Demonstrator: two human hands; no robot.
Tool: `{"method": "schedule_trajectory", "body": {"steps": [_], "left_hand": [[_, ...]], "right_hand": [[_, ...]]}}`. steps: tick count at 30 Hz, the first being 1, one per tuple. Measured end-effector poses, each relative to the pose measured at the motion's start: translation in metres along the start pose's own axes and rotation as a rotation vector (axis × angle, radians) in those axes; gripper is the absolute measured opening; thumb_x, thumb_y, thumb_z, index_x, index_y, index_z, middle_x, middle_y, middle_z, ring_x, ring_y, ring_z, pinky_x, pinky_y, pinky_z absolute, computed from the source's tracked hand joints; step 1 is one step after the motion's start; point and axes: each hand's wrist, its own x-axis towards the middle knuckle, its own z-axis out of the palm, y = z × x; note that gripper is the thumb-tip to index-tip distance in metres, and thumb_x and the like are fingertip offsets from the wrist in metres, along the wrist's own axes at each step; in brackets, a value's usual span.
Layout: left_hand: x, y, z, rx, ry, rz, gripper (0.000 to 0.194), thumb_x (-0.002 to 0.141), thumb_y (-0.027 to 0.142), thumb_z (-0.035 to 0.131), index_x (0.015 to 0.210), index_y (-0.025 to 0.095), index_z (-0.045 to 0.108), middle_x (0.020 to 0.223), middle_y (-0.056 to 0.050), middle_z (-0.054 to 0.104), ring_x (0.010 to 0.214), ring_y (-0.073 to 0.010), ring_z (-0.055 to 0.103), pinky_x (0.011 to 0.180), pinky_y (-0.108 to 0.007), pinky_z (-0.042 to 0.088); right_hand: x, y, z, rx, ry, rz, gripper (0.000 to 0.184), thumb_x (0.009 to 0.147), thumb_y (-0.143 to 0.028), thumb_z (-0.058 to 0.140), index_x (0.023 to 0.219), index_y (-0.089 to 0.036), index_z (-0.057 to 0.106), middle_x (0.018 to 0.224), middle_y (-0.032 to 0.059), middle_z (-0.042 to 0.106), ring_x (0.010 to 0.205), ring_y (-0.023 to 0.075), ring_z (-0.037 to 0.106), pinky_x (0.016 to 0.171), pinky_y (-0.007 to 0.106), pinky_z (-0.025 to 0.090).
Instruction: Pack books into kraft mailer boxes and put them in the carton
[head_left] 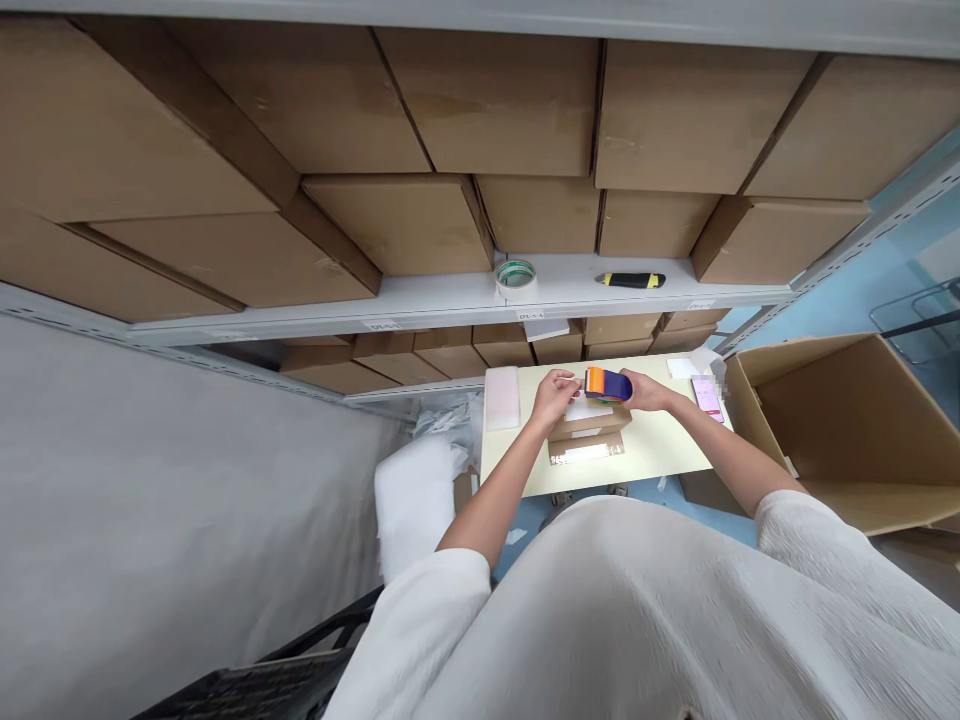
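Observation:
My right hand point(645, 390) grips a blue and orange tape dispenser point(609, 386), held over a small cardboard box point(589, 426) on the cream table point(525, 482). Close to the dispenser's orange end is my left hand point(553, 398), its fingers curled and pinched together. Whatever lies between those fingertips is too small to make out. White paper shows on top of the box, partly covered by my hands. Clear shiny tape point(586, 450) runs along a brown panel at the box's near side.
A pinkish-white stack point(502, 397) lies at the table's left; a phone point(707, 398) is at the right. A large open carton point(847, 430) stands beside the table. The shelf point(450, 296) above holds cardboard boxes, a tape roll point(516, 279) and a utility knife point(631, 280).

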Motion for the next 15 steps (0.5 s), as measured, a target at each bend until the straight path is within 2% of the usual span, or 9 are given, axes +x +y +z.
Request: {"method": "schedule_trajectory", "body": {"steps": [3, 6, 11, 15], "left_hand": [[-0.001, 0.001, 0.004, -0.002, 0.006, -0.004, 0.042, 0.073, 0.036, 0.091, 0.101, 0.024, 0.062, 0.077, -0.001, 0.076, 0.074, -0.0206, 0.074, 0.070, -0.032, 0.054], [0.002, -0.001, 0.003, -0.006, 0.014, 0.007, 0.040, 0.073, 0.028, 0.088, 0.101, 0.024, 0.059, 0.072, 0.001, 0.073, 0.071, -0.0198, 0.073, 0.071, -0.032, 0.053], [0.008, -0.008, -0.008, 0.046, 0.115, 0.071, 0.043, 0.074, 0.014, 0.079, 0.105, 0.026, 0.053, 0.075, 0.004, 0.073, 0.074, -0.0181, 0.074, 0.072, -0.030, 0.052], [0.007, -0.019, -0.018, 0.087, 0.170, 0.089, 0.044, 0.077, 0.011, 0.075, 0.107, 0.029, 0.047, 0.075, 0.007, 0.070, 0.069, -0.0148, 0.069, 0.065, -0.027, 0.047]], "right_hand": [[-0.001, 0.000, 0.000, 0.012, -0.011, -0.010, 0.046, 0.061, -0.030, 0.073, 0.102, -0.025, 0.052, 0.096, 0.0002, 0.065, 0.085, 0.0220, 0.060, 0.074, 0.031, 0.047], [-0.002, -0.002, -0.002, 0.022, -0.024, -0.028, 0.046, 0.062, -0.029, 0.072, 0.102, -0.025, 0.051, 0.096, -0.0004, 0.065, 0.086, 0.0218, 0.060, 0.074, 0.031, 0.047], [-0.001, -0.017, -0.006, -0.013, -0.042, -0.048, 0.049, 0.063, -0.026, 0.072, 0.108, -0.026, 0.052, 0.099, -0.0005, 0.065, 0.088, 0.0218, 0.062, 0.075, 0.030, 0.049], [0.002, -0.032, -0.007, -0.098, -0.064, -0.058, 0.049, 0.064, -0.022, 0.074, 0.108, -0.026, 0.054, 0.102, 0.0018, 0.068, 0.089, 0.0229, 0.063, 0.075, 0.030, 0.049]]}}
